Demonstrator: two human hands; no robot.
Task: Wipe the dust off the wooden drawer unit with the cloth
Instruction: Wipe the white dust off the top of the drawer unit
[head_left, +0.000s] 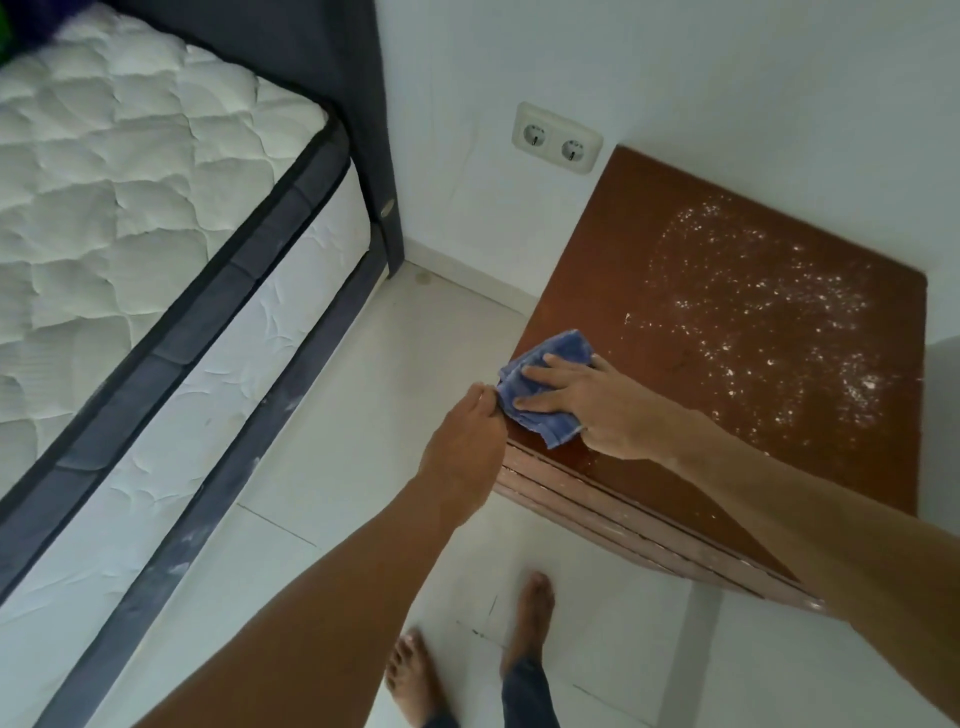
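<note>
The wooden drawer unit (675, 291) stands against the white wall at the right, its brown top seen from above. White dust specks (769, 312) cover the far and right part of the top. A folded blue cloth (558, 353) lies on the near left corner of the top. My right hand (597, 405) rests flat on the cloth, fingers spread and pointing left. My left hand (462, 431) pinches the cloth's left edge just off the unit's corner.
A bed with a quilted white mattress (130, 208) and dark frame fills the left. A double wall socket (556, 137) sits above the unit's back left corner. White tiled floor (363, 415) lies between bed and unit; my bare feet (524, 623) stand below.
</note>
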